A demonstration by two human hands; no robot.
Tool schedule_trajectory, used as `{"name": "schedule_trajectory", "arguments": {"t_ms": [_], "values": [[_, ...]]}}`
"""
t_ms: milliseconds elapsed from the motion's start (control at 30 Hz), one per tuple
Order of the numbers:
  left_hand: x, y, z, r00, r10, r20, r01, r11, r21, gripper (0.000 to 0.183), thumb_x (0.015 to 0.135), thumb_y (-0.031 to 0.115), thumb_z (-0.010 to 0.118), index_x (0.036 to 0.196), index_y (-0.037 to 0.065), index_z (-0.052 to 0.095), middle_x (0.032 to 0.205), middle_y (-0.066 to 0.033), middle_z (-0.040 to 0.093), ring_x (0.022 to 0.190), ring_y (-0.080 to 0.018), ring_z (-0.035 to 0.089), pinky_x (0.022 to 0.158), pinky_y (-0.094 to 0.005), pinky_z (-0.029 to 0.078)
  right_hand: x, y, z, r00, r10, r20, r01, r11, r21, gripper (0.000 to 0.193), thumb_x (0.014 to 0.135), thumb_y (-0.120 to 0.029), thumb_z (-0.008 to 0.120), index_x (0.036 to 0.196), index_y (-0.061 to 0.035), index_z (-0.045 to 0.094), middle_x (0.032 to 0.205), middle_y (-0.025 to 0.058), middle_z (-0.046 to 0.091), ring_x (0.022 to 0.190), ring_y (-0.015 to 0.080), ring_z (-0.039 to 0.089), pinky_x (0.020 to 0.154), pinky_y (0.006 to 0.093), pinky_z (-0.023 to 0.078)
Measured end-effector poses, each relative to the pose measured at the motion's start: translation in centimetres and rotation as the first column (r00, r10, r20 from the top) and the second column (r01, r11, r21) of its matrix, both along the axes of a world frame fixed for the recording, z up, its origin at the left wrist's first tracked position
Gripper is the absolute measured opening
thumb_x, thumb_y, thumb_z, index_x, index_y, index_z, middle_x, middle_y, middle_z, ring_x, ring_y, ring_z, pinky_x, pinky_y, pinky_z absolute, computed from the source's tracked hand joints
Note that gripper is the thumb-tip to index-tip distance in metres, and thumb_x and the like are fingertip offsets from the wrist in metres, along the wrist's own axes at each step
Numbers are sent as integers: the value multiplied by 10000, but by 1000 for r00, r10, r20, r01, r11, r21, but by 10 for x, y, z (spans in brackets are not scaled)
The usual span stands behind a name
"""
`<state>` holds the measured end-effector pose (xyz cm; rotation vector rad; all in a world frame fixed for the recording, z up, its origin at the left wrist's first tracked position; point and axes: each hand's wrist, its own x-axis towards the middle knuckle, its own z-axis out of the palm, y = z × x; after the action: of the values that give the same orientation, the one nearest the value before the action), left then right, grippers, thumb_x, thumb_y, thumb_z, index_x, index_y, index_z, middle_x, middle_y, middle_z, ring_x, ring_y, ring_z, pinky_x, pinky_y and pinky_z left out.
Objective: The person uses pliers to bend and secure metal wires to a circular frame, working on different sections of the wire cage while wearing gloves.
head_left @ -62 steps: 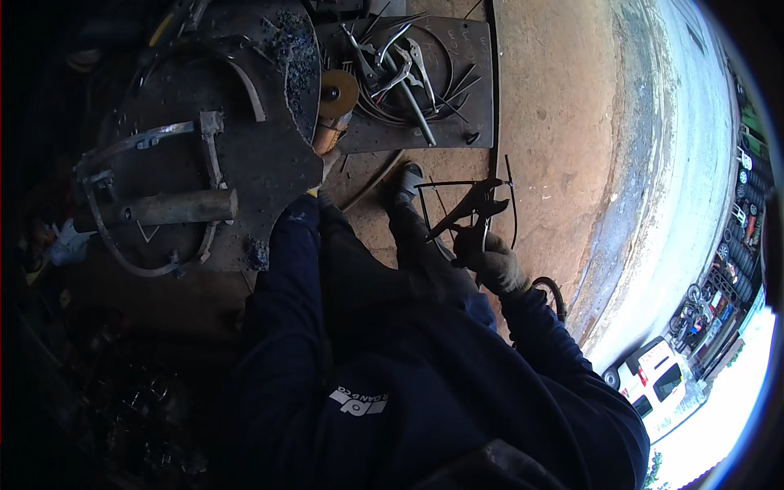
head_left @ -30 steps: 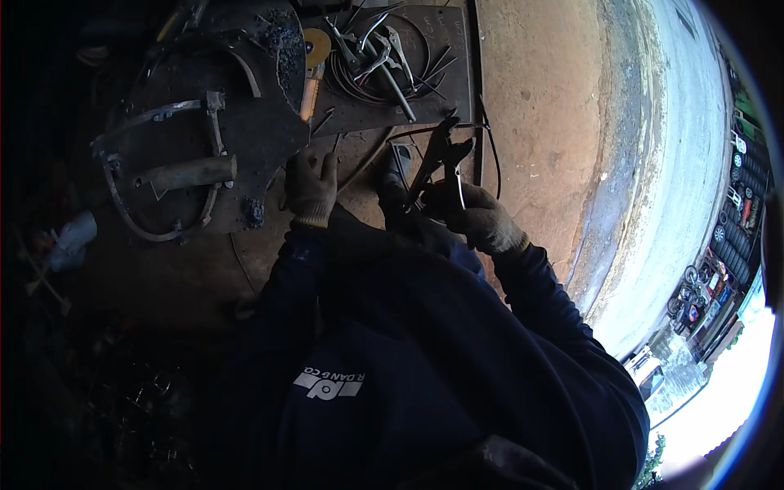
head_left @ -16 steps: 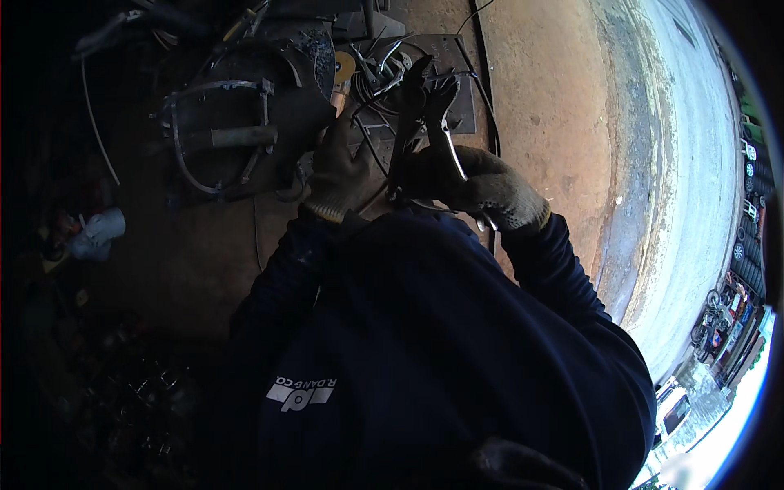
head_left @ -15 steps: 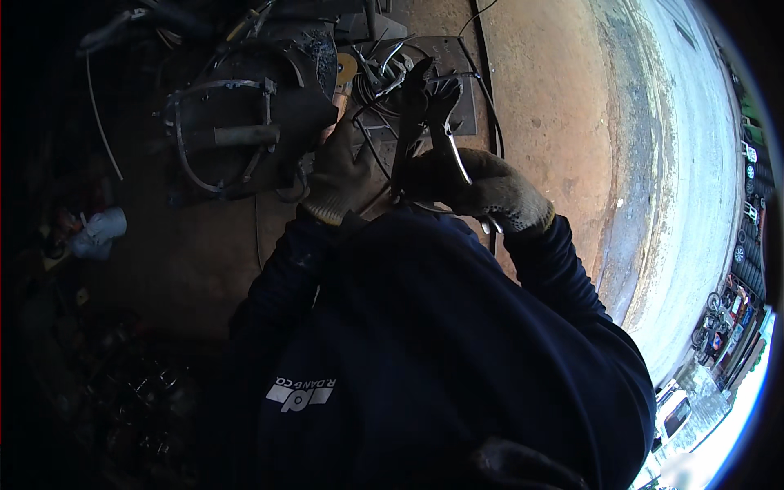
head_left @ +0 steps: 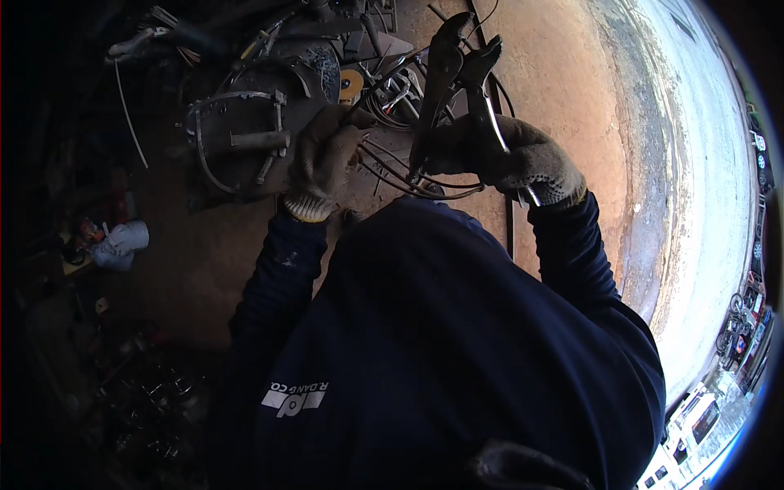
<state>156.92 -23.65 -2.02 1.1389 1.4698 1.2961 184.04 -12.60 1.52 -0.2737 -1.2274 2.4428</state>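
Note:
My right hand (head_left: 523,159), in a knitted work glove, is closed around large locking pliers (head_left: 496,122). Their dark, wide jaws point away from me and stand apart, with nothing visible between them; a shiny handle shows by my fingers. My left hand (head_left: 322,159), gloved too, has its fingers curled round a bunch of thin dark cable (head_left: 392,171). The cable loops across toward my right hand, passing below the pliers. Part of it is hidden by the gloves.
A welded metal frame with a curved bar (head_left: 200,147) lies on a dark surface at left. Beyond my hands are a yellow-brown disc (head_left: 350,83) and jumbled metal tools (head_left: 400,90). A pale cloth (head_left: 121,245) sits far left. Concrete floor (head_left: 563,73) stretches right.
Both hands have moved apart, the right one rightward with the pliers. The cable loops between them now show more plainly. The whole view has shifted slightly.

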Motion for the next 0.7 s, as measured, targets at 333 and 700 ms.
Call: {"name": "schedule_trajectory", "arguments": {"t_ms": [333,700], "values": [[18,25,33,686,173,-707,121,931,345,281,981,283,693,863,30,667,688,-80,642,586,-231,628,515,-358,468,18,-6,30,809,-278,517,37,903,428,498,842,-209,703,1277,23,637,949,99,677,795,158,672,710,321,561],[19,27,32,403,301,-864,56,934,352,431,1014,410,607,766,57,609,651,-132,576,585,-312,609,528,-413,470,-1,-30,2,709,-636,305,48,475,879,238,808,-174,730,964,5,719,1350,240,542,1264,341,528,973,416,509]]}}
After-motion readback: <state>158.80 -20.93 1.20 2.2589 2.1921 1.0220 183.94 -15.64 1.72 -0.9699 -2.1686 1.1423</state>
